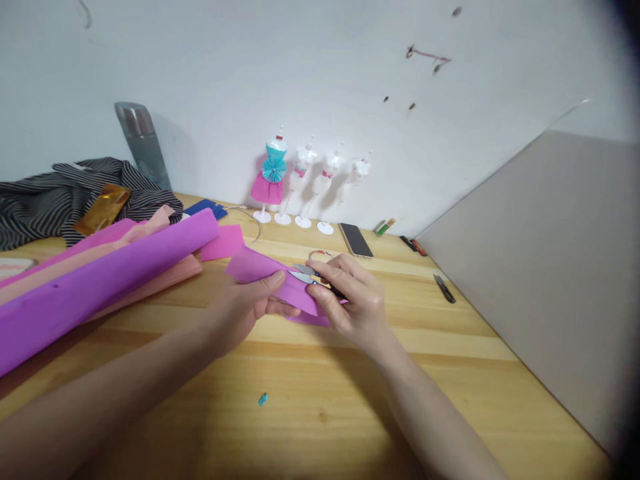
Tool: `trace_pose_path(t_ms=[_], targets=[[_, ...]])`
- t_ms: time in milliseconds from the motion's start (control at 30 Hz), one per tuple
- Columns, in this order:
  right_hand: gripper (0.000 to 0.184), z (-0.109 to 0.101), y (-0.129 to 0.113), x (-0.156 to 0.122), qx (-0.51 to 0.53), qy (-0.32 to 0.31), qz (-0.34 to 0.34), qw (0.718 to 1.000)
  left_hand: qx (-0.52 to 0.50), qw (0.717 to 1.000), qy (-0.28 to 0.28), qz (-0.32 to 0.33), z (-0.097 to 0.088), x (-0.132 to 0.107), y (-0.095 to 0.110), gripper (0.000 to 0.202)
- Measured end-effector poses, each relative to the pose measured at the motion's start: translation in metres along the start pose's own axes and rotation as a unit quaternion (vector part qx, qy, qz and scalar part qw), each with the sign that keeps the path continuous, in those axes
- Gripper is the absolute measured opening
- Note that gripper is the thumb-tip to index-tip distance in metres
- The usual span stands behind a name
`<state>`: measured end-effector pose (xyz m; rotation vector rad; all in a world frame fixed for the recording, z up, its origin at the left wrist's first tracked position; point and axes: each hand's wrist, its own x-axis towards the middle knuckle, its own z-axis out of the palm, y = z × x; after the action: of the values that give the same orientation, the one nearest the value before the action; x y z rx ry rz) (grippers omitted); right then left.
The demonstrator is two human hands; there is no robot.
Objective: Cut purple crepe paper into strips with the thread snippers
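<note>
My left hand [260, 297] pinches a sheet of pinkish-purple paper [253, 265] between thumb and fingers, above the middle of the table. In my right hand [355, 293] is a pair of scissors [303, 275], its fingers closed round the handles. The blades are parted and point left, with the paper's edge between or against them; the exact contact is hard to make out. Part of the paper hangs below the right hand. Behind the left hand lies a bright pink paper piece [223, 243]. A small teal scrap [263, 399] rests nearer to me.
Rolled purple paper [115, 287] and peach sheets cover the left side, beside striped cloth [30, 203] and a bottle [145, 143]. Several small white mannequins stand along the wall, one in a teal and pink dress [270, 187]. A phone [356, 240] and a cutter knife [444, 289] lie right.
</note>
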<state>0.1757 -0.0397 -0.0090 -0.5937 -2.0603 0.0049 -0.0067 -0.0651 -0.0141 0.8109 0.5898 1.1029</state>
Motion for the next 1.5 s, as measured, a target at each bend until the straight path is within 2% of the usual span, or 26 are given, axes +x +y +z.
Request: trace_pose_path(t_ms=[233, 467, 733, 800, 867, 1000, 1100, 1200, 1367, 1500], targets=[[0.027, 0.000, 0.000, 0.000, -0.003, -0.004, -0.003, 1.000, -0.006, 1.000, 0.010, 0.000, 0.001, 0.000, 0.001, 0.025], [0.024, 0.001, 0.000, -0.001, -0.010, 0.002, -0.003, 1.000, -0.003, 1.000, 0.011, 0.000, 0.000, 0.001, -0.001, 0.030], [0.022, 0.000, -0.002, 0.000, 0.004, 0.002, 0.022, 1.000, -0.007, 1.000, 0.008, 0.000, -0.001, 0.001, -0.001, 0.026], [0.019, -0.002, -0.002, 0.001, 0.028, 0.007, 0.066, 0.997, -0.012, 1.000, 0.009, 0.001, -0.001, 0.001, 0.000, 0.026], [0.013, -0.004, -0.001, 0.002, 0.069, 0.014, 0.143, 0.987, -0.016, 1.000, 0.015, -0.006, -0.001, 0.002, -0.001, 0.026], [0.017, -0.003, -0.002, 0.002, 0.178, -0.016, 0.299, 0.937, -0.021, 0.999, 0.032, -0.006, -0.002, 0.002, -0.003, 0.025], [0.021, 0.001, -0.003, 0.003, 0.216, -0.064, 0.346, 0.911, -0.015, 0.999, 0.042, 0.001, -0.001, 0.003, -0.004, 0.025], [0.020, 0.002, -0.002, 0.002, 0.209, -0.077, 0.347, 0.911, -0.012, 0.998, 0.056, 0.007, -0.001, 0.004, -0.002, 0.023], [0.018, -0.004, 0.004, 0.000, 0.166, -0.100, 0.311, 0.931, 0.000, 0.995, 0.093, 0.023, -0.002, 0.005, 0.004, 0.022], [0.013, -0.009, 0.003, 0.002, 0.054, -0.026, 0.219, 0.974, -0.011, 0.995, 0.099, 0.015, -0.002, 0.004, 0.004, 0.020]])
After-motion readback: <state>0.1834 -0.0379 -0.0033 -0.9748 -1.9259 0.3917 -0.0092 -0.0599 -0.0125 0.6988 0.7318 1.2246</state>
